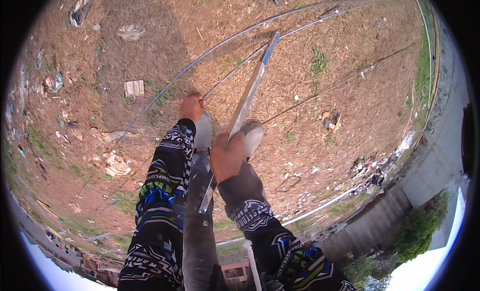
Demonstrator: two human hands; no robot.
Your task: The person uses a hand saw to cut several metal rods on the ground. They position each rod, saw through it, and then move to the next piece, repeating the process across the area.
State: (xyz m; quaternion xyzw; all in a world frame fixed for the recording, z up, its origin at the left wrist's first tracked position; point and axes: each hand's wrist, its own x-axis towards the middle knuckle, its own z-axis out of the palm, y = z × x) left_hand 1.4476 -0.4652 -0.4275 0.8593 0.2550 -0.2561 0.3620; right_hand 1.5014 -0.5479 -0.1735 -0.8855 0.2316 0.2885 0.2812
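My left hand (191,108) is closed around the near end of a thin metal rod (320,21), just above the toe of my left grey shoe (203,133). From there the rod runs away to the far right. My right hand (227,158) grips a long, narrow metal bar (245,103) with a blue far end. This bar slants from beside my leg up to the right, and its blue end lies across the rod in view. Whether bar and rod touch cannot be made out.
A second long rod (190,66) curves over the dry, straw-covered ground, beyond my left hand. A dark thin line (345,83) stretches right from my right shoe (253,136). Litter lies around, including a pale flat piece (134,89). A concrete wall (367,233) stands at lower right.
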